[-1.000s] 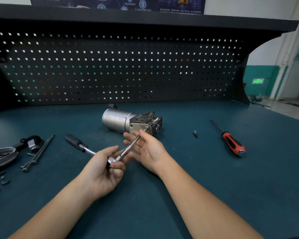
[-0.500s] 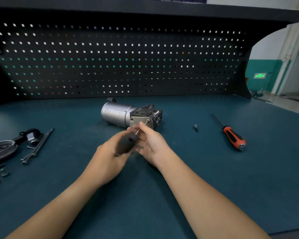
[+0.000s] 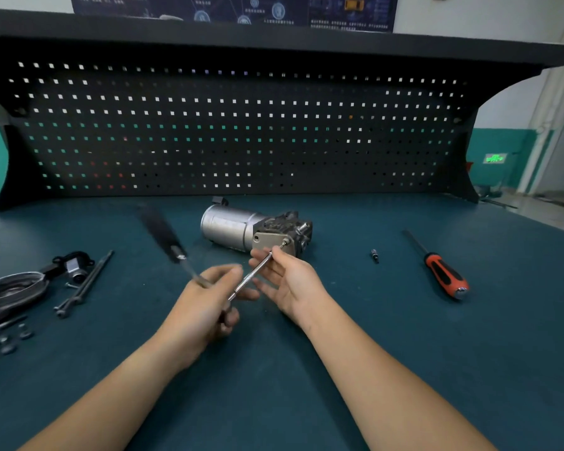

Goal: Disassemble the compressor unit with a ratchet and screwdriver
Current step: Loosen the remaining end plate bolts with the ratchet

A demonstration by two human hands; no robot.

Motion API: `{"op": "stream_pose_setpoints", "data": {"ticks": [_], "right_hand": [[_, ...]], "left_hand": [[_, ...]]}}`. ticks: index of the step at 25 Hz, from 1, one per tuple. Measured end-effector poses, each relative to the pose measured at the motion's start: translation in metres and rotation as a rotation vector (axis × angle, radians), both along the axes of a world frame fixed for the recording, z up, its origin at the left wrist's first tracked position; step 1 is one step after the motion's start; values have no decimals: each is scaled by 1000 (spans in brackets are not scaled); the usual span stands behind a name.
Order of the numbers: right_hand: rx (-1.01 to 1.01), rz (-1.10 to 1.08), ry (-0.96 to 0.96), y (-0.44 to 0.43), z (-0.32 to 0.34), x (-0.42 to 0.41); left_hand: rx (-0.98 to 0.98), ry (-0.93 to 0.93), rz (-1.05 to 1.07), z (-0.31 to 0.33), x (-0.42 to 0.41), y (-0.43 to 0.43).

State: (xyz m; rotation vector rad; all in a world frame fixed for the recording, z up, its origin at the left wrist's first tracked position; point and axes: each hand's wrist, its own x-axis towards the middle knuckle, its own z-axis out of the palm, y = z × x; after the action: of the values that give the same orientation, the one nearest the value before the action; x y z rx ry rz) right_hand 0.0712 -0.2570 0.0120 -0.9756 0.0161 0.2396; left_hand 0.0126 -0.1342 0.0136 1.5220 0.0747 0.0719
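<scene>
both hands are working at the middle of the counter (image 3: 274,402), just in front of the compressor unit (image 3: 254,227). the left hand (image 3: 205,307) is closing around the head end of the ratchet (image 3: 176,252), whose dark handle is sticking up and away to the left and is blurring in the frame. from that hand a slim silver extension bar (image 3: 253,275) is running up and to the right, its tip meeting a bolt on the flat end plate of the compressor unit. the right hand (image 3: 290,281) is lying palm-up with loosely curled fingers, pinching the far part of the extension bar between thumb and fingertips just beside the plate.

the compressor unit is lying on its side on the green counter, its smooth silver cylinder pointing left and its darker cast head pointing right, near the foot of the black pegboard (image 3: 241,125).

to the right, well apart from the hands, a small bit (image 3: 375,255) is lying on the counter, and farther right a screwdriver (image 3: 443,275) with an orange and black handle is resting with its shaft pointing away. to the left, two long bolts (image 3: 85,284) are lying side by side, next to a black bracket part (image 3: 72,265) and a dark rounded cover (image 3: 10,291); a few small washers or nuts (image 3: 10,341) are sitting near the left edge.
</scene>
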Motion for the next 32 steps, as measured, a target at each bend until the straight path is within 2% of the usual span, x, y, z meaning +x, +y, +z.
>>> {"op": "stream_pose_setpoints", "data": {"ticks": [2,3,4,5,7,8,10,12,14,15,16,17,19,20,21,22,23,25,26,28,30,32], "right_hand": [[-28,-23,14,-1,0,1],[-35,-40,14,-1,-1,0],[-30,-61,13,-1,-2,0],[-15,-77,15,-2,-2,0],[11,-75,16,-1,-2,-1],[25,-57,20,-1,-1,-1],[72,-20,36,1,0,-2],[98,-8,44,1,0,-2],[103,2,38,-1,1,-2],[95,2,35,-1,1,-2],[78,-6,32,-2,1,-1],[51,-21,28,-2,1,0],[0,-60,20,-2,1,0],[-7,-82,21,-3,0,0],[-8,-102,24,-4,0,0],[-12,-112,28,-5,0,-1],[-21,-109,29,-5,0,-1],[-14,-78,36,-3,1,-2],[11,-58,42,-2,1,-2],[61,-32,58,-2,2,0],[85,-27,71,-3,3,1],[69,-22,73,-5,4,1]], "left_hand": [[915,-346,-11,-12,-2,0],[1278,-454,1,-15,-2,-1],[1391,-517,36,-14,-1,-1],[1312,-524,53,-12,-1,-2],[888,-470,31,-8,-3,-5],[637,-368,-2,-7,-2,-8],[84,-15,-85,-3,0,-11],[-346,246,-84,3,1,-11],[-507,303,-66,3,2,-10],[-448,262,-62,2,2,-9],[-297,159,-54,0,1,-9],[-27,1,-40,-3,0,-9],[825,-343,-32,-15,-1,-7],[1217,-430,-38,-19,-2,-8],[1402,-460,-23,-19,-3,-9],[1394,-453,-9,-18,-3,-11],[1228,-435,-15,-18,-2,-11],[646,-304,-48,-13,1,-14],[340,-166,-77,-9,0,-16],[-60,42,-103,-2,-1,-17],[-180,102,-119,1,-1,-15],[-160,109,-130,1,-2,-16]]}}
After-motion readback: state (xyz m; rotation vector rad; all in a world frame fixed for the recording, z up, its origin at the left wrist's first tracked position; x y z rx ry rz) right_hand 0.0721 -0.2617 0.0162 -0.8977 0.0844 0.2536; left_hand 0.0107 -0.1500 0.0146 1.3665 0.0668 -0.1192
